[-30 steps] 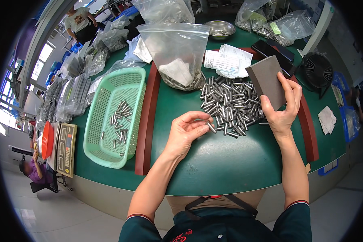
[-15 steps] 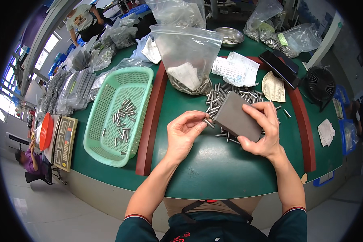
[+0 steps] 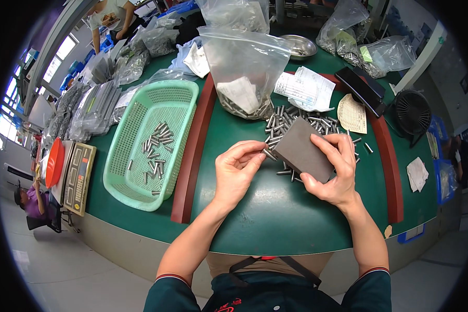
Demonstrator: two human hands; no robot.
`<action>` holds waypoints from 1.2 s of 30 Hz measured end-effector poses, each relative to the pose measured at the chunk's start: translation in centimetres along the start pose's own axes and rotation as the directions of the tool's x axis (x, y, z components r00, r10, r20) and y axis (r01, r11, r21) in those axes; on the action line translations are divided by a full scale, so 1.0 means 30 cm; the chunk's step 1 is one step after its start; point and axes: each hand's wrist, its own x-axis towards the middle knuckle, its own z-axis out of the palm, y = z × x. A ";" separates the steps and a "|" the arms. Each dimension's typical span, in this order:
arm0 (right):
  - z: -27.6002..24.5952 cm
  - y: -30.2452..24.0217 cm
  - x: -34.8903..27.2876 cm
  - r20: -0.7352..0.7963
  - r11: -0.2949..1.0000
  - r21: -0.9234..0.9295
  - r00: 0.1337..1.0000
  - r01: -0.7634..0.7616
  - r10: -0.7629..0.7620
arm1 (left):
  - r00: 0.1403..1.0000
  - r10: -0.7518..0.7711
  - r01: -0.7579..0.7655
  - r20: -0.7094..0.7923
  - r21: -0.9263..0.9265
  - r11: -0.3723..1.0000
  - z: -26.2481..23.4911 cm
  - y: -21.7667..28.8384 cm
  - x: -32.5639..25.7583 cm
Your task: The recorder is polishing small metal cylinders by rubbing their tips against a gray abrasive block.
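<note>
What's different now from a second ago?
The right hand brought the gray block left and closer in, right up by the metal pin, uncovering a yellowish paper tag. Nothing was let go: the left hand still holds the pin, and the green basket stayed put.

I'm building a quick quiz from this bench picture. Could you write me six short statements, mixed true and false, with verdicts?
1. The left hand holds a pin. True.
2. The right hand holds a block. True.
3. The block is round. False: it has flat faces and straight edges.
4. The basket has pins in it. True.
5. The basket is red. False: it is green.
6. The basket is to the right of both hands. False: it is to their left.
</note>
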 end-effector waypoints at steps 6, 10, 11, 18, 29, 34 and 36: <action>-0.006 -0.005 0.005 0.073 0.986 0.161 0.995 0.051 -0.064 | 1.000 0.013 -0.013 -0.003 -0.019 1.000 0.001 0.004 -0.004; -0.004 -0.013 0.009 0.050 0.995 0.101 0.999 0.011 -0.016 | 0.998 0.063 -0.063 0.029 -0.017 0.998 -0.001 0.011 -0.004; -0.008 -0.020 0.011 0.083 0.990 0.128 0.995 0.051 -0.061 | 0.998 0.063 -0.063 0.022 -0.024 0.998 -0.003 0.006 -0.004; -0.005 -0.043 0.012 0.068 0.982 0.150 0.990 0.111 -0.123 | 0.997 0.076 -0.075 0.026 -0.039 0.996 -0.004 0.010 -0.009; -0.012 -0.034 0.013 0.022 0.996 0.087 0.999 0.030 -0.032 | 0.996 0.085 -0.083 0.013 -0.119 0.989 0.001 0.013 -0.015; -0.007 -0.013 0.018 -0.080 0.995 -0.050 0.994 -0.084 0.080 | 0.997 0.078 -0.080 -0.020 -0.104 0.991 0.009 0.016 -0.020; -0.025 0.031 0.013 -0.125 0.983 -0.043 0.977 -0.177 0.171 | 0.996 0.085 -0.086 -0.018 -0.099 0.991 0.012 0.018 -0.017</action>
